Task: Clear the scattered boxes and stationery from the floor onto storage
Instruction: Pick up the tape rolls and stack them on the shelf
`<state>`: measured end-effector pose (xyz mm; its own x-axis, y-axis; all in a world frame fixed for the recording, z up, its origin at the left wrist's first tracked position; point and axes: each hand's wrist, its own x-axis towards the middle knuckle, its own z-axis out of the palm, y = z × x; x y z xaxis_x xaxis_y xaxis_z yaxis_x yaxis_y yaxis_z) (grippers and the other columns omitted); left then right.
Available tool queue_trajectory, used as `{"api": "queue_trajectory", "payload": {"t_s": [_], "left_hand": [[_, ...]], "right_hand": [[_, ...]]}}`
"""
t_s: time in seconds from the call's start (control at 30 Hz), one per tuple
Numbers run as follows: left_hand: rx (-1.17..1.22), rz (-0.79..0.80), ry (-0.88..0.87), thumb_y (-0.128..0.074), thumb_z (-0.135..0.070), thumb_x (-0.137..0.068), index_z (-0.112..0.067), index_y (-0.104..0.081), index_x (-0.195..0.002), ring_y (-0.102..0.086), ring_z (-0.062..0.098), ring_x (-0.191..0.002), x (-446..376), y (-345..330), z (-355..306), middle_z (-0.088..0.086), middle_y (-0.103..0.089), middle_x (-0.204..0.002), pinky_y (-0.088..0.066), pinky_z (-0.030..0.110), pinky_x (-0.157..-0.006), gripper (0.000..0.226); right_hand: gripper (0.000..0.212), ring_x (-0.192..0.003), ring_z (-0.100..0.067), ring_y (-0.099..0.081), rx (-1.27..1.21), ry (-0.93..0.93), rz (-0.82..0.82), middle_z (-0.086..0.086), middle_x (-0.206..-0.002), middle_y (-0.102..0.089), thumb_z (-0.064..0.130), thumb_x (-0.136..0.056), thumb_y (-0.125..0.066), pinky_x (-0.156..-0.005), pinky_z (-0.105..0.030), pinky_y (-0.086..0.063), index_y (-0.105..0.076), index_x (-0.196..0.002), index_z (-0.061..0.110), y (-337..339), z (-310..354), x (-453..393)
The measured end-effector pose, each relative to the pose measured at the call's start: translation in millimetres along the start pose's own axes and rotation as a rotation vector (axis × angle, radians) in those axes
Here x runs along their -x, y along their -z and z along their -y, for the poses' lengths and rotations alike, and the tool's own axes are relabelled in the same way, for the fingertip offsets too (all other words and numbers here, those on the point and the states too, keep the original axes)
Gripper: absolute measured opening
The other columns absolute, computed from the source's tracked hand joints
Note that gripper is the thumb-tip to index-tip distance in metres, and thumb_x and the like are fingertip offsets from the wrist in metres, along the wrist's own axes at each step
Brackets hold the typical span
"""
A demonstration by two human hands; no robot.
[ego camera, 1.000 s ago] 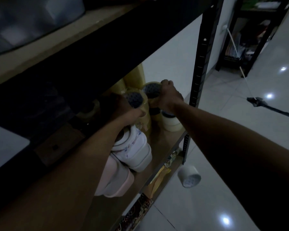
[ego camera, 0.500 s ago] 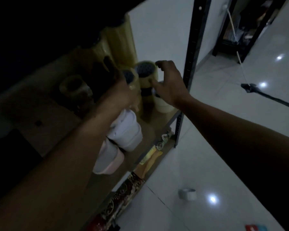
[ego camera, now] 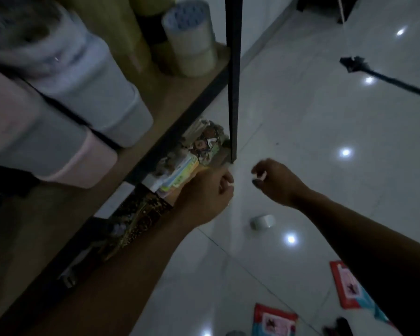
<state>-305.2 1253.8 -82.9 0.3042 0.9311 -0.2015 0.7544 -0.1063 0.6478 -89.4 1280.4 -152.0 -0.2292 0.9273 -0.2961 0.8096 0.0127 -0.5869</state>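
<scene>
Here, we list first the left hand [ego camera: 207, 192]: fingers loosely curled, nothing in them, hanging in front of the lower shelf's edge. Next, the right hand [ego camera: 275, 180], just beside it and apart from it, fingers likewise bent inward with nothing clearly gripped; a pale patch shows near its fingertips, and we cannot tell what that is.

On the white tiled floor [ego camera: 313, 132], below and between the two hands, we record one roll of tape [ego camera: 262, 221] lying on its side. Nearer the bottom edge lie two red-bordered packets, one [ego camera: 274, 321] at the centre and one [ego camera: 344, 284] partly hidden by the right forearm.

On the shelving unit's board [ego camera: 170, 98], to the left, we note a tall stack of clear tape rolls [ego camera: 189, 37] standing upright at the corner, just beside the black upright post [ego camera: 233, 81]. Brownish tape rolls [ego camera: 121, 32] stand behind it. Nearer us lie a white-wrapped bundle of rolls [ego camera: 87, 86] and a pinkish bundle [ego camera: 46, 146], side by side on their sides and touching.

On the tier beneath, we count a heap of printed stickers or cards [ego camera: 204, 139] at the post's foot, a pastel pack [ego camera: 180, 173] by the left hand, and a dark patterned roll [ego camera: 136, 214].

A dark pole [ego camera: 393, 81] lies on the floor at far right.
</scene>
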Motion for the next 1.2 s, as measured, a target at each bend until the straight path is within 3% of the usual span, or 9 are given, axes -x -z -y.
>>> {"api": "queue_trajectory", "payload": {"t_s": [0.13, 0.37, 0.53, 0.73, 0.87, 0.93, 1.03, 1.1, 1.2], "left_hand": [[0.012, 0.107, 0.173, -0.065, -0.021, -0.092, -0.021, -0.064, -0.095, -0.063, 0.014, -0.078, 10, -67, 69, -0.01, -0.061, -0.08, -0.057, 0.039, -0.072, 0.003], [0.078, 0.226, 0.343, -0.065, -0.02, -0.093, -0.02, -0.066, -0.099, -0.062, 0.013, -0.08, 6, -163, 140, -0.007, -0.063, -0.088, -0.044, 0.024, -0.057, 0.006], [0.159, 0.328, 0.414, -0.063, -0.026, -0.096, -0.021, -0.065, -0.107, -0.062, 0.012, -0.089, 8, -219, 155, -0.009, -0.062, -0.097, -0.045, 0.023, -0.065, 0.012], [0.127, 0.447, 0.397, -0.062, -0.026, -0.096, -0.021, -0.066, -0.108, -0.064, 0.013, -0.088, 16, -264, 145, -0.006, -0.065, -0.1, -0.048, 0.025, -0.067, 0.014], [0.072, 0.459, 0.34, -0.063, -0.024, -0.095, -0.019, -0.063, -0.114, -0.061, 0.013, -0.089, 6, -286, 123, -0.003, -0.063, -0.107, -0.048, 0.025, -0.07, 0.02], [-0.013, 0.449, 0.22, -0.068, -0.025, -0.092, -0.019, -0.055, -0.127, -0.059, 0.019, -0.105, 2, -300, 108, 0.003, -0.054, -0.125, -0.051, 0.032, -0.085, 0.037], [-0.14, 0.449, 0.085, -0.08, -0.031, -0.082, -0.021, -0.034, -0.144, -0.051, 0.026, -0.121, 4, -318, 90, 0.007, -0.032, -0.144, -0.049, 0.04, -0.096, 0.078], [-0.139, 0.459, 0.045, -0.087, -0.035, -0.075, -0.02, -0.02, -0.152, -0.044, 0.029, -0.131, 9, -335, 71, 0.008, -0.021, -0.153, -0.046, 0.039, -0.101, 0.102], [0.01, 0.385, 0.014, -0.089, -0.032, -0.072, -0.021, -0.012, -0.157, -0.04, 0.022, -0.137, 20, -357, 43, 0.007, -0.019, -0.159, -0.041, 0.03, -0.099, 0.115]], "right_hand": [[0.059, -0.126, -0.03, -0.052, 0.176, -0.281, 0.354, -0.007, -0.148, -0.038, 0.037, -0.095, -0.064, -0.102, -0.046, -0.047, -0.042, -0.145, 0.015, -106, -88, 18], [0.087, -0.139, -0.05, -0.031, 0.078, -0.515, 0.162, -0.013, -0.164, -0.008, 0.042, -0.091, -0.07, -0.107, -0.056, -0.037, -0.018, -0.158, 0.022, -192, -169, 16], [0.075, -0.136, -0.05, -0.036, 0.035, -0.508, 0.122, -0.015, -0.161, -0.015, 0.032, -0.091, -0.072, -0.107, -0.056, -0.042, -0.032, -0.153, 0.024, -221, -199, 1], [0.032, -0.093, -0.04, -0.06, -0.056, -0.468, -0.129, -0.016, -0.128, -0.039, 0.01, -0.093, -0.064, -0.076, -0.044, -0.052, -0.049, -0.121, 0.01, -253, -215, 32], [0.036, -0.1, -0.03, -0.058, -0.21, -0.502, -0.233, -0.013, -0.129, -0.042, 0.019, -0.092, -0.07, -0.08, -0.034, -0.048, -0.051, -0.121, 0.008, -245, -217, 61], [0.036, -0.104, -0.021, -0.053, -0.329, -0.487, -0.278, -0.011, -0.127, -0.043, 0.021, -0.091, -0.072, -0.083, -0.027, -0.047, -0.053, -0.118, 0.007, -238, -216, 82], [0.034, -0.105, -0.026, -0.059, -0.512, -0.415, -0.28, -0.004, -0.121, -0.04, 0.024, -0.091, -0.072, -0.076, -0.037, -0.061, -0.052, -0.116, 0.012, -230, -212, 107], [0.027, -0.101, -0.027, -0.063, -0.615, -0.433, -0.335, -0.002, -0.122, -0.038, 0.023, -0.095, -0.067, -0.06, -0.033, -0.063, -0.052, -0.115, 0.014, -222, -218, 134], [0.02, -0.1, -0.021, -0.065, -0.739, -0.435, -0.375, -0.001, -0.127, -0.036, 0.021, -0.097, -0.064, -0.063, -0.032, -0.063, -0.052, -0.112, 0.014, -210, -230, 173]]}}
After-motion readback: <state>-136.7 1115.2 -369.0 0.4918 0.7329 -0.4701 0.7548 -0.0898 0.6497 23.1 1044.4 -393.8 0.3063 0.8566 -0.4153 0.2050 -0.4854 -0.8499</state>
